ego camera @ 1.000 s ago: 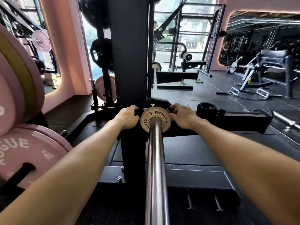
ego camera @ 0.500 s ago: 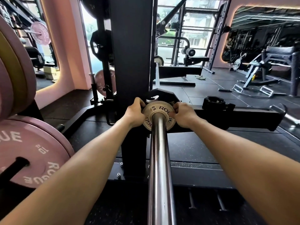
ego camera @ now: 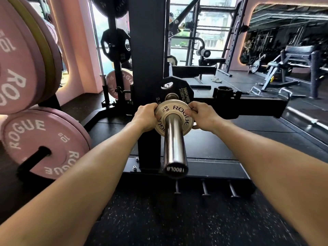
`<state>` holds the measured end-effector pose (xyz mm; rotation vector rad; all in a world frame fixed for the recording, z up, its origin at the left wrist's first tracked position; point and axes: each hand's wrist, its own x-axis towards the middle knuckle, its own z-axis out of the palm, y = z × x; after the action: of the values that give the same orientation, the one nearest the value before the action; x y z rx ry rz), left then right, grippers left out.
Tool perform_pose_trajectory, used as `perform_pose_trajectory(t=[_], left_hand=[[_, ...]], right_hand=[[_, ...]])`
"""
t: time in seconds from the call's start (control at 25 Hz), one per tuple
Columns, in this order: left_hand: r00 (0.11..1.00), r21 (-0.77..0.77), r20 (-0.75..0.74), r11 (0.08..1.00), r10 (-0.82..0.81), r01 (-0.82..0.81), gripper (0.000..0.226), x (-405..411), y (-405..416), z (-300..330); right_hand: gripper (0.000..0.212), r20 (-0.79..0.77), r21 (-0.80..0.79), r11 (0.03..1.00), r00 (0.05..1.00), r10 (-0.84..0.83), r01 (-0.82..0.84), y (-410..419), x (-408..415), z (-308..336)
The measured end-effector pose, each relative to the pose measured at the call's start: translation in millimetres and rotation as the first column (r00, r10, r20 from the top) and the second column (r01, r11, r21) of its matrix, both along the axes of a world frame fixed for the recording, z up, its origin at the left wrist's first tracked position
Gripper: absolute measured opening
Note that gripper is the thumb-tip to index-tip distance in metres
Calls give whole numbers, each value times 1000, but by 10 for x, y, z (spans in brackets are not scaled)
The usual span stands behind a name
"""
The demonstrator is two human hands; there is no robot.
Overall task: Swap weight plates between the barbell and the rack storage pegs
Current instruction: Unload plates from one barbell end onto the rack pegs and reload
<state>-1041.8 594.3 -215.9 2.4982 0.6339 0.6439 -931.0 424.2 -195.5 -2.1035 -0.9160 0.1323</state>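
Here we have both hands on the small cream plate (ego camera: pixel 173 119), which sits on the barbell sleeve (ego camera: pixel 174 148) about midway between the black plate (ego camera: pixel 177 91) behind it and the sleeve's open end nearest us. Our left hand (ego camera: pixel 146 118) curls its fingers round the plate's left rim, and our right hand (ego camera: pixel 202 116) pinches the right rim, thumb on the face and fingers behind. The black plate sits further in on the sleeve, just clear of the cream one. The pink plates (ego camera: pixel 44 141) hang on the rack storage pegs at the left edge of the rack.

We judge the step in hand to be sliding this little plate along the sleeve, though which way we cannot tell from this view alone. To do it well, we keep the plate square to the bar, since a thin plate tilts and binds on the steel easily. We pull or push evenly with both hands, so neither rim leads. We keep fingertips off the gap behind it, where the black plate could nip them. Near the sleeve's end we take its weight fully before it drops free.
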Motion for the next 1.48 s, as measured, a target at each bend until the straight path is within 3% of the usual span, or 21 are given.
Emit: perform_pose_trajectory(t=[0.56,0.96,1.16,1.28,1.48], left_hand=[[1000,70,-8,998,5,-5,24,-1689,-1207,106],[997,193,53,979,55,-64,15,-1942,-1289,1253],[996,119,68,991,56,-64,22,-1704,-1217,2593],[994,111,93,992,52,-63,25,-1648,-1222,3856],[991,241,125,967,51,-81,24,-1719,-1208,6075]], right_hand=[[9,-37,40,997,997,70,-69,-1214,-1676,83],[5,-13,198,971,990,140,-135,-1332,-1897,1080],[12,11,177,974,990,139,-139,-1284,-1631,2408],[20,47,170,973,988,148,-154,-1279,-1550,3686],[20,85,224,958,983,162,-177,-1150,-1511,5809]])
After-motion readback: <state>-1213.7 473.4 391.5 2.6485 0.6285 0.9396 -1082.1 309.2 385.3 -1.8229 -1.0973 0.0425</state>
